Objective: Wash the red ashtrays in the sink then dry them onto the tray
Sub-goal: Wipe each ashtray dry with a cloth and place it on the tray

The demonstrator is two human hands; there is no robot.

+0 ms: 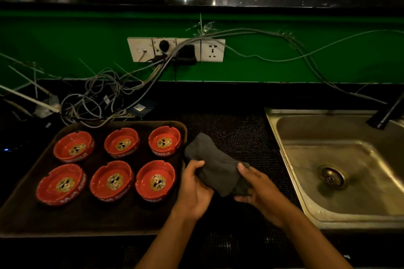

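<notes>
Head camera view: six round red glazed ashtrays [112, 165] with gold skull emblems sit upright on a dark brown rectangular tray [26, 216], in two rows of three; the back row lies near the tray's far edge, the front row across its middle, and the near strip of the tray is bare. None of the ashtrays touch each other. Just beside the tray's right edge, both hands hold a dark grey folded cloth [215, 167] above the black perforated counter mat [238, 131]. Fingers of the left hand [193, 190] curl round the cloth's left side with the thumb on top; the right hand [259, 188] pinches its right end between thumb and fingers. At the counter's right end lies the stainless steel sink [290, 155], with a round drain [331, 177] in its basin, which looks wet, though dim light makes that uncertain. Along the counter's back edge, grey cables [100, 98] tangle beneath a white wall socket panel [176, 49] on the green wall [65, 50].
</notes>
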